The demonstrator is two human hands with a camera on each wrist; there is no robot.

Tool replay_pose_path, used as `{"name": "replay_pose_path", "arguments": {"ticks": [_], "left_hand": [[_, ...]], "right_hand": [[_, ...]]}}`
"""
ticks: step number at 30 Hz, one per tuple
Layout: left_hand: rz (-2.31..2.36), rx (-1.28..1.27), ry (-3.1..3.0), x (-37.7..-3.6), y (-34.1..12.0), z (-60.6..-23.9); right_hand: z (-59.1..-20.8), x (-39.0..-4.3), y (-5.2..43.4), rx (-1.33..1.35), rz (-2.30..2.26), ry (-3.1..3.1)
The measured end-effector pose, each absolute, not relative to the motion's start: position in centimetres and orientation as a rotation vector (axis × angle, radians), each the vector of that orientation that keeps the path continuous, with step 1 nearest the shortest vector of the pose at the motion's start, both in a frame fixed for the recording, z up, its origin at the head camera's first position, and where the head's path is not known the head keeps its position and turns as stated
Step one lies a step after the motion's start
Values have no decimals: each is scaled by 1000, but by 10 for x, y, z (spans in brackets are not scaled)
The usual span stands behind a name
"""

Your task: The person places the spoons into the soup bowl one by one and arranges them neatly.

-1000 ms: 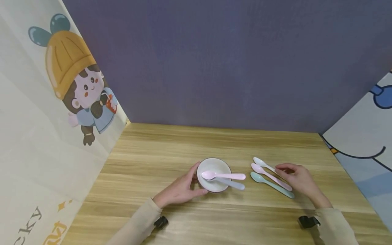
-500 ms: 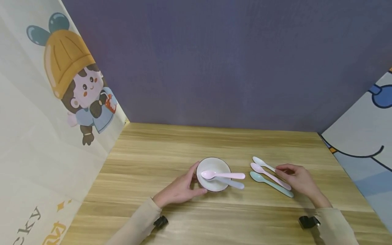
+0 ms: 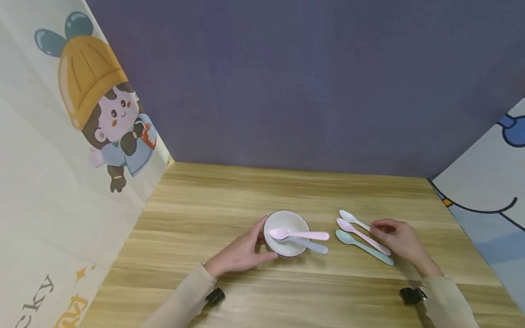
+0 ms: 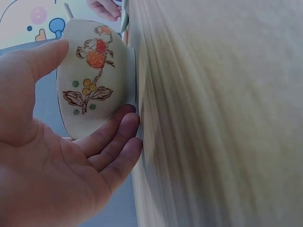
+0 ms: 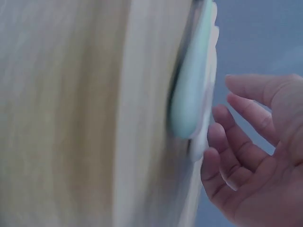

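Observation:
My left hand [image 3: 242,255] holds a small white bowl [image 3: 279,217] from its left side, thumb at the near rim and fingers around the far side. In the left wrist view the bowl [image 4: 90,80] shows painted fruit and leaves. A pink spoon [image 3: 311,235] and a pale lavender spoon [image 3: 313,247] lie crossed in it, handles over the right rim. Right of it, a white spoon [image 3: 348,216], a pink spoon [image 3: 362,235] and a mint green spoon [image 3: 362,247] lie side by side. My right hand [image 3: 395,239] hovers at their handle ends, fingers loosely bent around nothing.
The wood-grain table [image 3: 229,191] ends at a dark blue-grey panel [image 3: 287,91] behind. Printed cartoon panels stand at the left [image 3: 61,191] and right [image 3: 484,182]. A black wrist strap piece [image 3: 215,297] sits at the left cuff, another [image 3: 412,296] at the right.
The view shifts very slightly. Both hands, the bowl and the spoons otherwise stay where they were.

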State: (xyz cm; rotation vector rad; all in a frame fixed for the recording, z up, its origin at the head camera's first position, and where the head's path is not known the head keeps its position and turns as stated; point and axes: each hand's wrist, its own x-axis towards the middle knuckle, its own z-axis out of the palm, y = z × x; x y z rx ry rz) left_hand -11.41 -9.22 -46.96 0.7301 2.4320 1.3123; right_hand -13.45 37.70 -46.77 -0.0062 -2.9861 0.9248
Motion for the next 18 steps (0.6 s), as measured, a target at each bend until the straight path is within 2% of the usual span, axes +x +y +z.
{"name": "replay_pose_path", "arguments": {"ticks": [18], "left_hand": [[1305,724,2444,-114,-92,-470]], "right_hand": [[-475,-141,387,51,924,-3099]]}}
